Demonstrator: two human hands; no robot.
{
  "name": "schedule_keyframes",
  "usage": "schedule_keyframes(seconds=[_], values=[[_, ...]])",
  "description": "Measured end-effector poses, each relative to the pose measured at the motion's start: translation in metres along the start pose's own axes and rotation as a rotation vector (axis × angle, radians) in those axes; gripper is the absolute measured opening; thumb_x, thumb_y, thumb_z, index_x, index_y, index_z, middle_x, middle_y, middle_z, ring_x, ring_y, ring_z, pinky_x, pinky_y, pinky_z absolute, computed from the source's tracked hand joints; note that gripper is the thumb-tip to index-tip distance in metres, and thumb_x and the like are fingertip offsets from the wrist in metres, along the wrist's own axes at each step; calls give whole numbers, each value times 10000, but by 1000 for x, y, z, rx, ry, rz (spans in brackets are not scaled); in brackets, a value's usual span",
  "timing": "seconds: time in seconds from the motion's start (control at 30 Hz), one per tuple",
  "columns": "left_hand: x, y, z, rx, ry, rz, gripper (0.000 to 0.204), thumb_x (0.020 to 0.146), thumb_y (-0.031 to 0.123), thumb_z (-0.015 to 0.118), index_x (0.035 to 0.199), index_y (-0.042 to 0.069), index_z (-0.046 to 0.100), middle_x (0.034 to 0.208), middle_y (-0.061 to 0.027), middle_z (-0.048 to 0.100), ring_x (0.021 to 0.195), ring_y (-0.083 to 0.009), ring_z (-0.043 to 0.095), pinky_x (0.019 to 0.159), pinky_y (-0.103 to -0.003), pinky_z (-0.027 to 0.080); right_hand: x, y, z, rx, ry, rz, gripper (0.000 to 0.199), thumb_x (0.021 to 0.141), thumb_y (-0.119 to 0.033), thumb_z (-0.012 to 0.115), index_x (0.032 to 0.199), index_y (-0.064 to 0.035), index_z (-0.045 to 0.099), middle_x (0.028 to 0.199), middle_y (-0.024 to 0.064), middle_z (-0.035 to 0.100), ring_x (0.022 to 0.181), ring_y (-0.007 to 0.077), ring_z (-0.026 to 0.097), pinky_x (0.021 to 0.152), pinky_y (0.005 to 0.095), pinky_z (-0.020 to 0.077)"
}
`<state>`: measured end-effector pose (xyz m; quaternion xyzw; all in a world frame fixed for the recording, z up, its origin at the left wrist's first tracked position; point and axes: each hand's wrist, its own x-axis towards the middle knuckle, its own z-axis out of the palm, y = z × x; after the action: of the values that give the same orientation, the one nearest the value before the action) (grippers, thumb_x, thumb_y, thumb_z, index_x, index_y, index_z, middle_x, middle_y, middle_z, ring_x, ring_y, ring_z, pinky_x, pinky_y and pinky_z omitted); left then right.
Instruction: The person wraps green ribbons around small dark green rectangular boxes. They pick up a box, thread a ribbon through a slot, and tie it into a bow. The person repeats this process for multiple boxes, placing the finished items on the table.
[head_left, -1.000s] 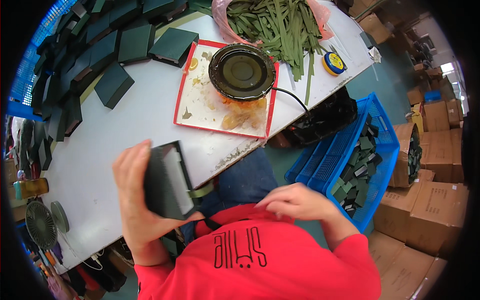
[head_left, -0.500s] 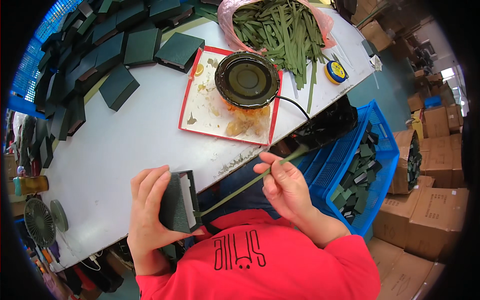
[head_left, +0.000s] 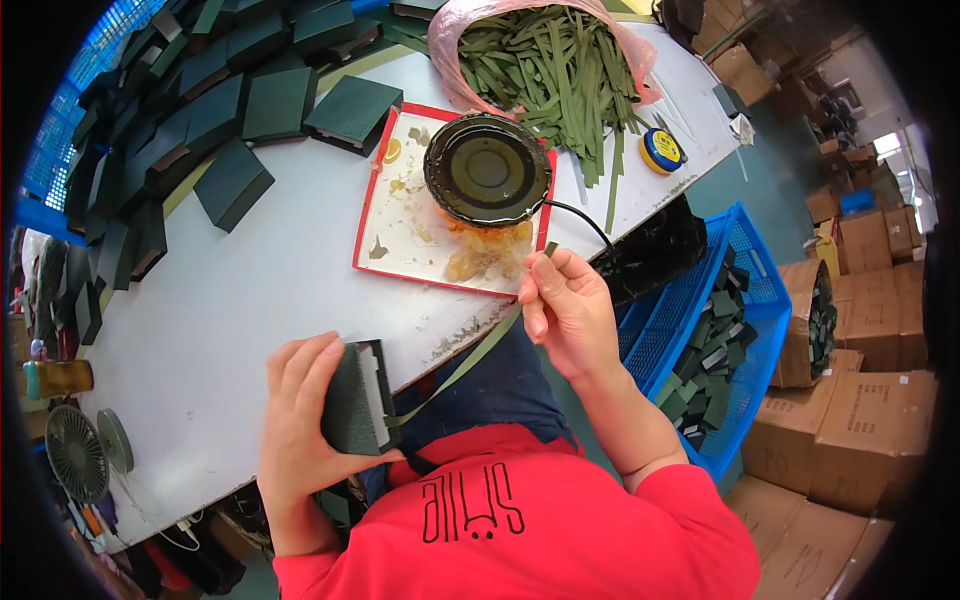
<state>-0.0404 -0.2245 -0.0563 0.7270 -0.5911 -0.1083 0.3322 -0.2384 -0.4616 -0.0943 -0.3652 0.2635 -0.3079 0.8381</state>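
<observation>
1. Nearest, the person in a red top works at the near edge of a white table [head_left: 230,300]. The left hand [head_left: 300,420] grips a small dark green box [head_left: 355,398], fingers curled over its top and thumb under its near edge. A second ago this box was held higher and more open to view; now it sits lower, on the table's edge.
2. A long olive green ribbon strip [head_left: 470,355] now runs taut from the box up to the right hand [head_left: 565,305], which pinches its far end between thumb and forefinger. A second ago that hand rested empty near the lap. The ribbon appears to be in the middle of being fitted to the box.
3. Just beyond the right hand lies a red-rimmed tray [head_left: 400,215] with yellowish glue residue, holding a round black glue pot [head_left: 487,170] whose black cord [head_left: 580,215] trails right, close to the raised ribbon end.
4. Right of the table, lower down, a blue plastic crate [head_left: 700,300] holds more green boxes.
5. Farther away lie a pink bag of green ribbon strips [head_left: 550,60] and, to the left, a heap of dark green boxes [head_left: 200,110].
</observation>
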Motion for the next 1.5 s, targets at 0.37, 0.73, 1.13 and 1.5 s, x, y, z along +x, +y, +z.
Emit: schedule_keyframes(seconds=[0.37,0.73,1.13,1.5], values=[[27,12,16,-60,-48,85,1040,507,451,957,1361,31,538,1369,-165,545,1221,-411,496,999,-517,456,17,-19,3,-290,28,32,264,1012,-232,654,1093,19,641,769,49,661,512,76,555,464,222,449],[30,16,16,-98,-60,85,990,522,423,958,1350,59,555,1373,-152,545,1223,-409,500,1000,-519,462,30,-19,3,-376,17,40,277,1010,-271,658,1000,4,633,715,19,630,482,61,527,430,195,396],[30,16,17,-104,-56,78,1003,510,420,957,1354,57,555,1371,-150,544,1217,-407,504,1005,-512,461,37,-17,5,-370,74,58,241,1005,-237,652,936,-7,643,641,-5,581,448,51,462,407,204,318],[28,9,18,-103,-17,94,1049,491,417,968,1369,43,533,1371,-154,545,1219,-408,504,1005,-510,459,11,-11,5,-455,68,-81,190,1015,-194,634,954,-14,630,659,-3,571,491,50,462,458,204,345]])
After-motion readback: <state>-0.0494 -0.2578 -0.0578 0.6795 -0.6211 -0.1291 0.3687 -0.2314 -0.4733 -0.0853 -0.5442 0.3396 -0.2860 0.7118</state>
